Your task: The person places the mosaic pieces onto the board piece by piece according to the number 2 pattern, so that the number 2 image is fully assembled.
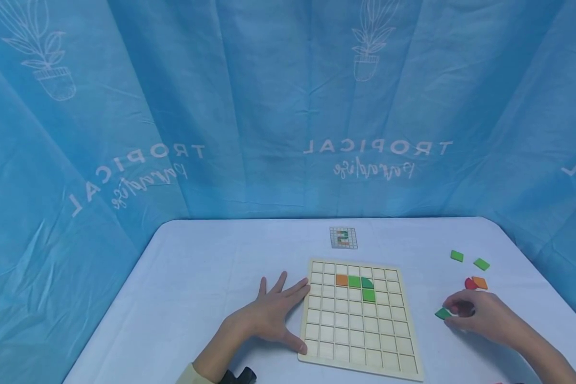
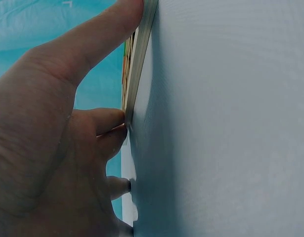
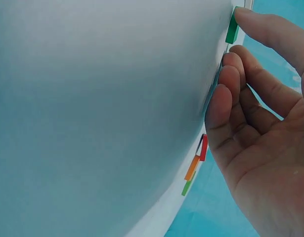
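Observation:
My left hand (image 1: pixel 274 314) is spread along the left edge of a wooden grid board (image 1: pixel 360 354), thumb and fingertips at its rim. In the left wrist view, the thumb (image 2: pixel 100 39) meets the board's side. On the board sit an orange square (image 1: pixel 342 280), two light green squares (image 1: pixel 354 281) and a dark green rounded piece (image 1: pixel 367 283). Right of the board, my right hand (image 1: pixel 489 317) pinches a dark green tile (image 1: pixel 443 313) between thumb and index finger, low over the table. The right wrist view shows the thumb on this tile (image 3: pixel 232 25), with the other fingers curled below.
Beyond the right hand lie a red piece (image 1: pixel 470 283), an orange piece (image 1: pixel 480 282) and two light green tiles (image 1: pixel 457 256). A small pattern card (image 1: pixel 343 238) lies behind the board. The white table (image 1: pixel 211 256) ends at a blue printed curtain (image 1: pixel 269 106).

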`<action>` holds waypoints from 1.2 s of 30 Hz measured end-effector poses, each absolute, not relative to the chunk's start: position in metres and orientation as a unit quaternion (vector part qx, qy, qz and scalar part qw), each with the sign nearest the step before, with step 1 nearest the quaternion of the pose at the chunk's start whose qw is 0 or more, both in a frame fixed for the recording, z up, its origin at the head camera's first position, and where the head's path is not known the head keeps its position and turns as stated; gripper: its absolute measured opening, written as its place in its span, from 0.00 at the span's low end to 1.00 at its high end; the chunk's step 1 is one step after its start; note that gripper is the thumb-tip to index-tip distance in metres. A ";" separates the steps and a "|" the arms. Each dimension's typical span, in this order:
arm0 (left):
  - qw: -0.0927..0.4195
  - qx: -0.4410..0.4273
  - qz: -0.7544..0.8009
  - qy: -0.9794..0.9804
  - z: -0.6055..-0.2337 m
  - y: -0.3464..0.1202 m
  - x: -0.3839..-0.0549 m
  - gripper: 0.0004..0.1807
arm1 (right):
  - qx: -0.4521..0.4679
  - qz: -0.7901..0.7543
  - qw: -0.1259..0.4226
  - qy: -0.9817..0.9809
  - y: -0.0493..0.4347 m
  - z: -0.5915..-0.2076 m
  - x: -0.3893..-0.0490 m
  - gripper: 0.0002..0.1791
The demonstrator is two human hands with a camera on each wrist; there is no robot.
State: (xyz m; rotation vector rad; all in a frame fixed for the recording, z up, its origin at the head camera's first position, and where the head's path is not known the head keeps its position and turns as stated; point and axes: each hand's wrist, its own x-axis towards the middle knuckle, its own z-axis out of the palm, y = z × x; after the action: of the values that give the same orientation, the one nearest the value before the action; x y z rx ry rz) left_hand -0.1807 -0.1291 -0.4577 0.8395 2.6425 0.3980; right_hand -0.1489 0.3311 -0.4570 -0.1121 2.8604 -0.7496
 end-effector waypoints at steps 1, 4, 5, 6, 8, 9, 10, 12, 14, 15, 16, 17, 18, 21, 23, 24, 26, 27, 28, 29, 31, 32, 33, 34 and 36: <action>0.169 0.295 0.140 0.930 -0.458 -0.129 -0.181 0.68 | -0.041 -0.253 0.089 0.962 0.331 -0.457 -0.149 0.21; 0.169 0.295 0.139 0.930 -0.458 -0.129 -0.181 0.68 | -0.052 -0.258 0.083 0.961 0.331 -0.459 -0.147 0.18; 0.168 0.296 0.139 0.930 -0.458 -0.129 -0.181 0.68 | -0.056 -0.258 0.083 0.961 0.331 -0.459 -0.147 0.18; 0.168 0.296 0.139 0.930 -0.458 -0.129 -0.181 0.68 | -0.060 -0.259 0.081 0.961 0.330 -0.459 -0.147 0.18; 0.167 0.298 0.139 0.930 -0.458 -0.129 -0.180 0.68 | -0.069 -0.259 0.079 0.960 0.329 -0.459 -0.147 0.18; 0.168 0.297 0.140 0.929 -0.458 -0.129 -0.180 0.68 | -0.073 -0.260 0.077 0.960 0.328 -0.459 -0.147 0.19; 0.167 0.298 0.141 0.929 -0.457 -0.129 -0.180 0.68 | -0.076 -0.261 0.076 0.959 0.327 -0.459 -0.148 0.19; 0.167 0.298 0.142 0.929 -0.457 -0.130 -0.180 0.67 | -0.083 -0.262 0.074 0.958 0.326 -0.459 -0.148 0.19; 0.167 0.298 0.143 0.929 -0.457 -0.130 -0.180 0.67 | -0.087 -0.265 0.078 0.957 0.325 -0.459 -0.148 0.18; 0.166 0.299 0.143 0.929 -0.457 -0.130 -0.180 0.67 | -0.089 -0.266 0.080 0.956 0.324 -0.459 -0.148 0.18; 0.165 0.299 0.143 0.929 -0.457 -0.130 -0.180 0.67 | -0.092 -0.267 0.081 0.956 0.324 -0.459 -0.149 0.17; 0.164 0.299 0.143 0.929 -0.457 -0.130 -0.179 0.67 | -0.097 -0.269 0.083 0.955 0.324 -0.459 -0.149 0.17; 0.163 0.300 0.143 0.929 -0.457 -0.130 -0.179 0.67 | -0.101 -0.270 0.086 0.954 0.323 -0.459 -0.149 0.16; 0.162 0.300 0.143 0.929 -0.457 -0.130 -0.179 0.67 | -0.113 -0.272 0.092 0.951 0.321 -0.459 -0.150 0.15; 0.161 0.301 0.143 0.929 -0.457 -0.130 -0.179 0.67 | -0.118 -0.272 0.096 0.950 0.319 -0.458 -0.151 0.15; 0.162 0.301 0.144 0.929 -0.458 -0.131 -0.179 0.67 | -0.118 -0.271 0.099 0.950 0.317 -0.458 -0.151 0.15; 0.162 0.302 0.146 0.928 -0.458 -0.131 -0.178 0.67 | -0.121 -0.271 0.104 0.949 0.314 -0.458 -0.152 0.15; 0.162 0.302 0.147 0.928 -0.458 -0.131 -0.178 0.67 | -0.121 -0.271 0.106 0.949 0.313 -0.458 -0.152 0.15; 0.161 0.302 0.148 0.928 -0.458 -0.131 -0.178 0.67 | -0.123 -0.271 0.107 0.949 0.312 -0.457 -0.153 0.15; 0.162 0.303 0.148 0.928 -0.458 -0.131 -0.178 0.67 | -0.125 -0.272 0.107 0.948 0.310 -0.457 -0.153 0.15; 0.161 0.303 0.148 0.928 -0.458 -0.131 -0.178 0.67 | -0.128 -0.274 0.106 0.947 0.308 -0.457 -0.154 0.14; 0.160 0.303 0.147 0.928 -0.457 -0.132 -0.178 0.67 | -0.130 -0.276 0.104 0.947 0.306 -0.456 -0.155 0.14; 0.160 0.304 0.147 0.928 -0.457 -0.132 -0.178 0.67 | -0.132 -0.277 0.103 0.946 0.305 -0.456 -0.155 0.14; 0.160 0.304 0.147 0.927 -0.457 -0.132 -0.178 0.67 | -0.134 -0.277 0.102 0.946 0.303 -0.456 -0.156 0.14; 0.160 0.305 0.148 0.927 -0.456 -0.132 -0.178 0.67 | -0.141 -0.278 0.097 0.945 0.301 -0.456 -0.157 0.14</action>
State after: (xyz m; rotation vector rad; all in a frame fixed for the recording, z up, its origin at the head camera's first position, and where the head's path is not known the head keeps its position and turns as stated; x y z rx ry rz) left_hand -0.1779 -0.1319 -0.4563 0.8725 2.6488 0.4232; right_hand -0.1571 0.3007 -0.4558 -0.4188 2.7992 -0.8218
